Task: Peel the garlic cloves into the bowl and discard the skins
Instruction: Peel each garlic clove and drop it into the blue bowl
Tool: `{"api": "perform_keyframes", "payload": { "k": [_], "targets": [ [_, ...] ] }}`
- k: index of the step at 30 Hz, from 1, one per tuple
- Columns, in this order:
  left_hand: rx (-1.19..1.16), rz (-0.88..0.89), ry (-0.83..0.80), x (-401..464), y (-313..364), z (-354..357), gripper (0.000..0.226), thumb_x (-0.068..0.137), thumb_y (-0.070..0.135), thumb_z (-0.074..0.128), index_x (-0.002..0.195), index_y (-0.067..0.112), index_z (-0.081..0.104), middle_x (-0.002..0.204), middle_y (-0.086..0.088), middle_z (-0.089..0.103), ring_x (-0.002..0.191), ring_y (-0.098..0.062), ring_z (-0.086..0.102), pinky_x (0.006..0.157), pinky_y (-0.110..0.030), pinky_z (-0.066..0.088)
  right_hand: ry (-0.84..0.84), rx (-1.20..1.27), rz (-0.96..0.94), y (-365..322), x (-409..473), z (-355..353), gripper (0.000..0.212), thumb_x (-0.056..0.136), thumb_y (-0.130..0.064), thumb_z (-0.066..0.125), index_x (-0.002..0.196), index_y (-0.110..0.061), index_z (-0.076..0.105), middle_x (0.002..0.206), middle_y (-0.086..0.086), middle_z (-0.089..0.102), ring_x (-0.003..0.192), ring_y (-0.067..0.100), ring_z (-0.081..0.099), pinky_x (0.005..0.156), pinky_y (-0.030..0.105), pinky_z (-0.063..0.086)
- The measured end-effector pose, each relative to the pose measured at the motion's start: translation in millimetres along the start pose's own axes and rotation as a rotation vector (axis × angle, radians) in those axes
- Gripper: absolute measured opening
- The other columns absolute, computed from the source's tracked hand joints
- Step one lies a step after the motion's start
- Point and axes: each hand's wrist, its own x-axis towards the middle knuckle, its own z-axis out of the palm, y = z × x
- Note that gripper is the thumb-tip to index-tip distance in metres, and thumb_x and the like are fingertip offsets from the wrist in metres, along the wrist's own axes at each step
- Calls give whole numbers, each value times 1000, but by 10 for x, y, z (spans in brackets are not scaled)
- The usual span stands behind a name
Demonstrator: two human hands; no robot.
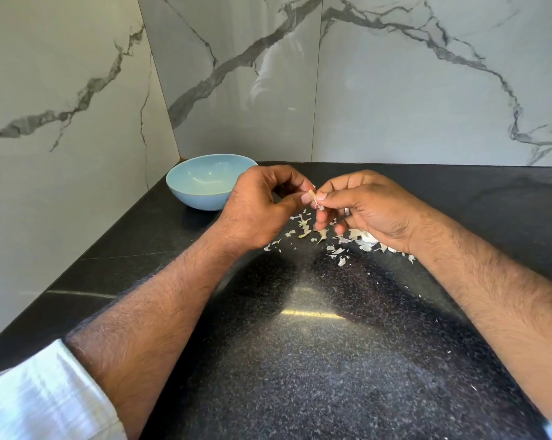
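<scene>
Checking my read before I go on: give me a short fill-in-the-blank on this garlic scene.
1. The bowl is light ____ in colour.
2. Both hands, left hand and right hand, pinch one garlic ____.
3. Loose skins lie on the ____ countertop.

Missing words: blue; clove; black

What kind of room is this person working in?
Probably a home kitchen. A dark speckled stone counter meets marble-look wall tiles in a corner, a pale blue bowl stands near that corner, and both hands, left hand and right hand, are peeling a garlic clove over scattered skins.
</scene>
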Motion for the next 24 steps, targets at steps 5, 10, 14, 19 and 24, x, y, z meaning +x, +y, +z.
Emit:
{"api": "perform_keyframes", "payload": {
  "k": [5,10,14,19,24],
  "targets": [
    [146,20,81,-12,30,0,3,96,20,77,93,19,78,79,8,75,73,-8,69,69,-27,58,125,-264,-140,-6,2,61,10,99,-15,71,103,-14,80,87,7,80,87,21,78,64,30,54],
    [272,78,133,-21,94,29,6,88,25,74,89,20,78,78,12,71,73,-9,68,69,-34,58,216,-412,-174,0,6,116,11,99,-17,71,98,-23,80,78,-4,79,80,30,76,68,46,62],
    [296,80,156,-45,152,66,13,83,31,72,85,20,79,74,12,71,70,-8,68,67,-31,58,275,-518,-216,2,-8,157,14,97,-17,69,95,-25,80,74,-5,77,63,26,71,59,44,59],
    [115,-58,162,-29,117,69,4,87,20,78,83,19,80,65,5,72,56,-7,63,54,-27,53,319,-451,-271,4,-5,165,16,93,-13,71,91,-23,83,73,6,77,77,44,72,69,60,60],
    [-295,-256,118,-27,91,59,5,93,4,78,88,3,77,74,-18,74,63,-25,67,52,-34,58,266,-301,-231,-16,6,146,17,93,-7,71,88,-20,82,71,5,77,81,38,74,67,40,57]
  ]
}}
